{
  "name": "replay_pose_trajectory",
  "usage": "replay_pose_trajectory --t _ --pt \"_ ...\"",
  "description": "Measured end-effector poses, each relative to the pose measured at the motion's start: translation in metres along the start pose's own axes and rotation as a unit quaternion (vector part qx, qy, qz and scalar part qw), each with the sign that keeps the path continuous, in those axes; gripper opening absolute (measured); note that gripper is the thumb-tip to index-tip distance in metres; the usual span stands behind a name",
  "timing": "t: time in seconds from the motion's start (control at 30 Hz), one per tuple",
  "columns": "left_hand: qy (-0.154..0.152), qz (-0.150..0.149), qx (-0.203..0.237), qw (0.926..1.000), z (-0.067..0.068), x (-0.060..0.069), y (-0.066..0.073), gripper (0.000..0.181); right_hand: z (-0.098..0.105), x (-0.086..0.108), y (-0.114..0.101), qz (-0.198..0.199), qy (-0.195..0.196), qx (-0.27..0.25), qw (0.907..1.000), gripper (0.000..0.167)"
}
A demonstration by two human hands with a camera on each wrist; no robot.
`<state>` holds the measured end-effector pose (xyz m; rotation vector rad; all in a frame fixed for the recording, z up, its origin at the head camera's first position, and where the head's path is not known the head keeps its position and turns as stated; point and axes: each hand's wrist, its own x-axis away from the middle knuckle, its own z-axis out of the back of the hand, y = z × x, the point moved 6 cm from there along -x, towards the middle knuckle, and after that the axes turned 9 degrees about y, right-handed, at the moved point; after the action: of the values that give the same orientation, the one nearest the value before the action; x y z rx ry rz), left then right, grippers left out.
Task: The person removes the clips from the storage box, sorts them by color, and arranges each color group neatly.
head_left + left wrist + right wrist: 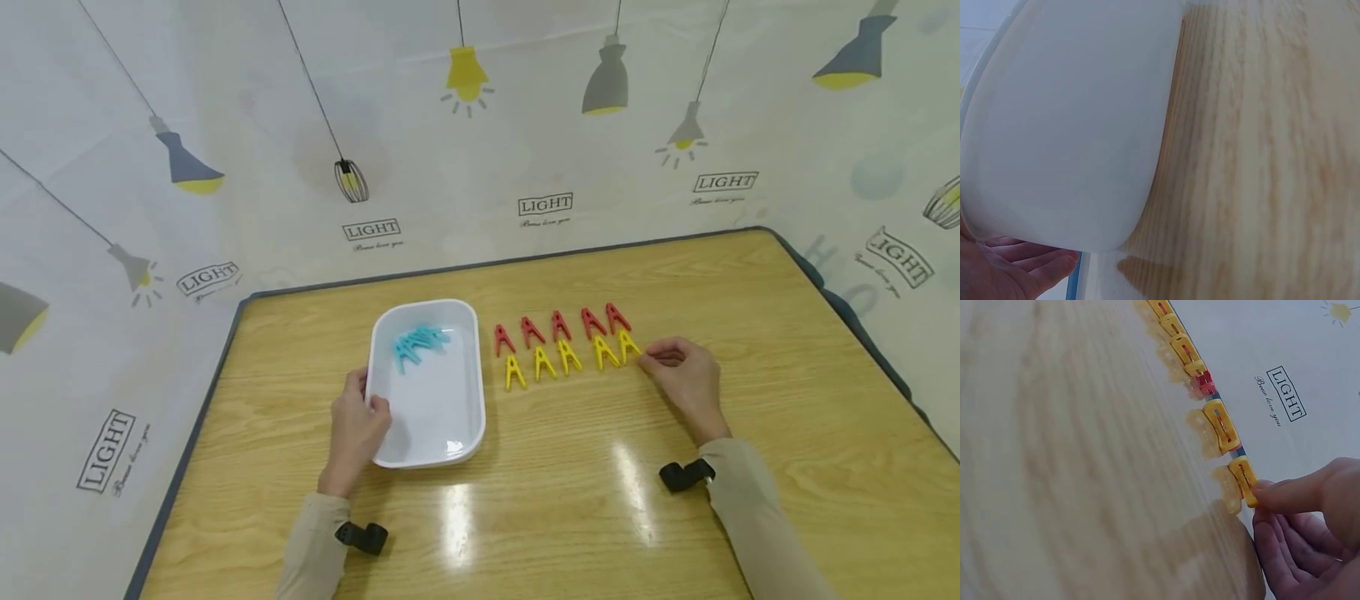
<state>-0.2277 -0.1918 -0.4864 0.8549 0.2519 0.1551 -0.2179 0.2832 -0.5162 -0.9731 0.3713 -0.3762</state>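
Left hand (356,425) grips tray (435,417), presumably to steady it; right hand (686,375) pinches end clip (627,342) (yellow), apparently to align it.

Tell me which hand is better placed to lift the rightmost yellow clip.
Right, I'd judge: the right hand pinches the rightmost yellow clip. The left hand holds the white tray, which stands between that hand and the clip, so it would likely have to let go and reach across.
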Motion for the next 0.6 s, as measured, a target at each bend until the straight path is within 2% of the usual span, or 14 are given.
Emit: replay_pose_trajectory --t 0.23,0.4,0.6 --pt "-0.002 0.004 0.005 1.0000 0.000 0.000 0.000 0.049 0.004 -0.006 -0.006 -0.019 0.001 -0.005 0.9998 0.025" --pt "0.005 -0.004 0.004 1.0000 0.001 0.000 0.000 0.049 -0.003 -0.012 -0.022 0.010 0.002 -0.020 0.9997 0.024" --pt "0.011 -0.012 0.005 0.9999 -0.001 0.001 0.000 0.048 -0.021 -0.019 -0.061 0.045 -0.022 -0.051 0.9974 0.026"
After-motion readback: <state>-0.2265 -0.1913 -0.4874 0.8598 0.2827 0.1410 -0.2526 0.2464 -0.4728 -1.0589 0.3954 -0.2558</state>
